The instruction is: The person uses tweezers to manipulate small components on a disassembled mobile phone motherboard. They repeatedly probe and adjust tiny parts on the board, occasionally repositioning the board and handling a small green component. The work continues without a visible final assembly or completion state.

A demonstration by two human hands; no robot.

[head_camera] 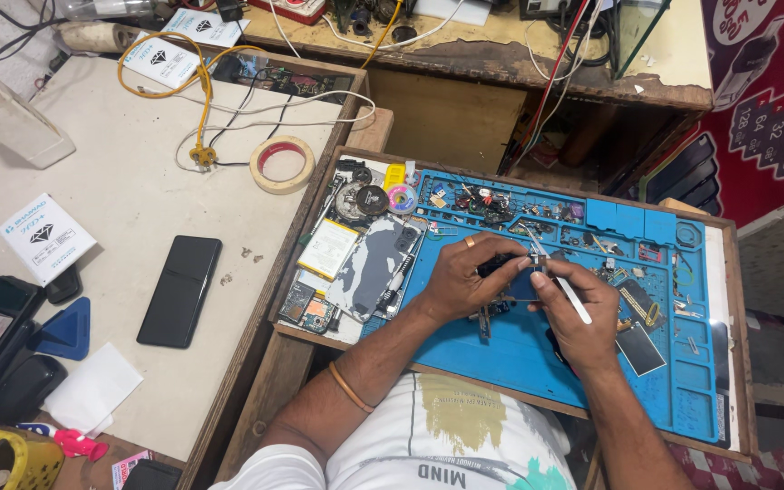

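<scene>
Head view: looks down at two hands over a blue mat on a wooden tray.
Far left: a white box and a blue triangle tool lie on the pale table.
Black phone: a black phone lies flat on the table, well apart from the hands.
Tape: a roll of tape sits near a yellow wire.
Open phone: an open phone back lies just left of the left hand, beside a yellow-white battery.
Left hand: the left hand is closed on a small dark part, with a ring on one finger.
Small dark part: it sits between the two hands, just above the mat, partly hidden by fingers.
Right hand: the right hand is closed around a thin white tool, held like a pen.
Tool tip: the tip points up and left, touching or almost touching the dark part; cannot tell which.
Mat top: many tiny parts lie in little pockets along the top edge.
Right side: a small dark plate lies on the mat just right of the right hand.
</scene>
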